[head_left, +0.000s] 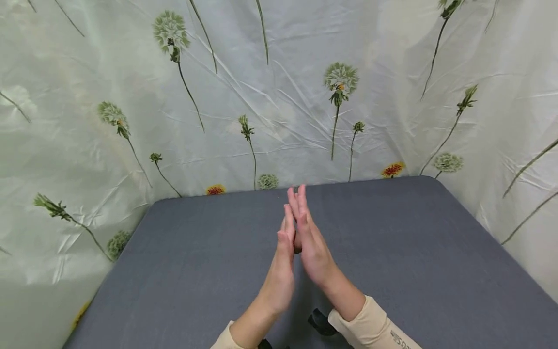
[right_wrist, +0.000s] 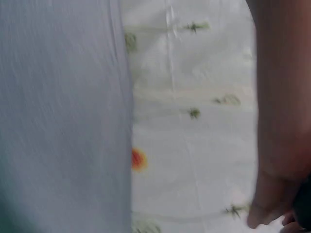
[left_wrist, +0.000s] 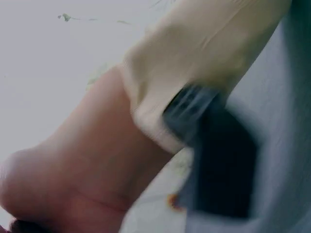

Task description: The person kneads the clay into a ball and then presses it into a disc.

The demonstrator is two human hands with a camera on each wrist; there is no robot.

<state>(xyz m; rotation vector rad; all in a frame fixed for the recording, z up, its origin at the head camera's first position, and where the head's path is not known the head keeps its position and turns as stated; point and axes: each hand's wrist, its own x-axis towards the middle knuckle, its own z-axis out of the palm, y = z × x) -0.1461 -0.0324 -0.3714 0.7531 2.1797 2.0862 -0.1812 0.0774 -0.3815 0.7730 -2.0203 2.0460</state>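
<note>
Above the table, in the head view, my left hand (head_left: 281, 269) and my right hand (head_left: 315, 249) meet palm to palm. Fingers on both are straight and point away from me, and the right fingertips reach farther than the left ones. A narrow dark patch (head_left: 298, 245) shows between the palms; I cannot tell whether it is a thing or shadow. Toward the wrists the hands spread apart. The left wrist view has a bare wrist (left_wrist: 102, 141) and a cream sleeve (left_wrist: 194, 48) close up. Along the right edge of the right wrist view runs a forearm (right_wrist: 284, 97).
Under the hands lies a dark grey table (head_left: 392, 271). A pale plastic sheet (head_left: 279, 97) printed with dandelions hangs behind it and along both sides. A black strapped device (head_left: 321, 322) sits by the right sleeve (head_left: 366, 322).
</note>
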